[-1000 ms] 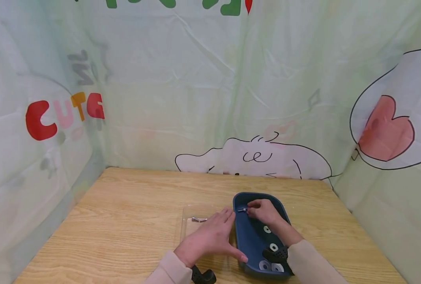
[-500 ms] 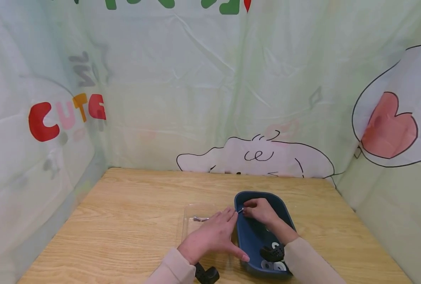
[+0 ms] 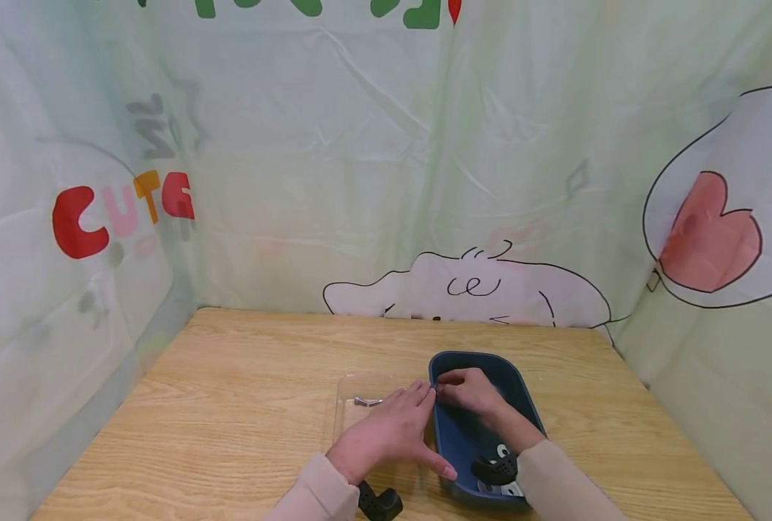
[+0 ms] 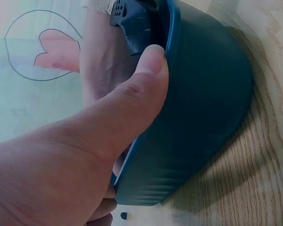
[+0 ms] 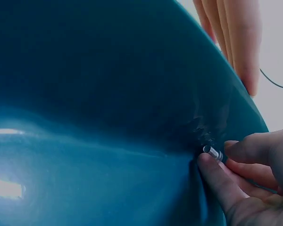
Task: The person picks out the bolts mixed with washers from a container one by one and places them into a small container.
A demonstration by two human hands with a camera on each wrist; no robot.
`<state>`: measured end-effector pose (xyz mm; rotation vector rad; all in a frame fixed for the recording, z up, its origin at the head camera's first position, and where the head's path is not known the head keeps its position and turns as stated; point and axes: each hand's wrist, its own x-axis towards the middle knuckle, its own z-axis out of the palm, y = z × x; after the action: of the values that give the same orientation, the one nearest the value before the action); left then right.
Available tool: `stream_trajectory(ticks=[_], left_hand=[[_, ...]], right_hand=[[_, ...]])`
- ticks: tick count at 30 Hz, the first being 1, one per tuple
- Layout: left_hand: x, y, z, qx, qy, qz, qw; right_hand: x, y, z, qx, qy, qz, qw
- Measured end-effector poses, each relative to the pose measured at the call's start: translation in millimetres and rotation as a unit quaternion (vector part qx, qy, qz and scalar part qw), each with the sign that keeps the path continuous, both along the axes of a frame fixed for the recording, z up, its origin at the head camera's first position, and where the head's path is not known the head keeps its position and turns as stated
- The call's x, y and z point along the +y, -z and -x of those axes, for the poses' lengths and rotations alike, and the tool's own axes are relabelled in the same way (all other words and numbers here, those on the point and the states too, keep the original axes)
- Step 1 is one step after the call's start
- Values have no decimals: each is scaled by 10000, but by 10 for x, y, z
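Note:
A dark blue deep tray (image 3: 477, 354) stands on the table. My left hand (image 3: 386, 438) lies along its left side with straight fingers at the rim, and in the left wrist view the thumb (image 4: 151, 61) touches the rim. Inside the tray, by the far left corner, my right hand (image 3: 473, 394) pinches a small silver bolt (image 5: 212, 151) between thumb and fingers, one end showing. Several pale washers (image 3: 503, 450) lie at the near end, partly hidden by the right wrist device.
Left of the blue tray is a clear plastic tray (image 3: 341, 405), partly under my left hand, with a silver bolt (image 3: 366, 401) in it. Black devices (image 3: 380, 501) sit on both wrists. Printed curtains (image 3: 281, 217) hang behind the wooden table (image 3: 229, 405).
My right hand has moved left toward the tray's side wall. The bolt, lying beside its fingertips a second ago, is now between them. The left hand has barely moved.

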<state>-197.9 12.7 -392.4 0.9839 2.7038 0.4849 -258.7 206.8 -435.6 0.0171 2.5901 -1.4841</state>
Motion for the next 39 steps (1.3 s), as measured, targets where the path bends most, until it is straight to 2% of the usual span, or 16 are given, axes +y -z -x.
stream_trajectory(ticks=[11, 30, 39], left_hand=[[-2, -9, -12, 72, -31, 34, 10000], [15, -20, 1, 100, 98, -10, 9999], [15, 12, 1, 81, 14, -32, 10000]], right_hand=[[-22, 12, -41, -344, 144, 666, 9971], [-31, -29, -66, -295, 219, 617, 9974], [-6, -71, -92, -344, 313, 890, 9949]])
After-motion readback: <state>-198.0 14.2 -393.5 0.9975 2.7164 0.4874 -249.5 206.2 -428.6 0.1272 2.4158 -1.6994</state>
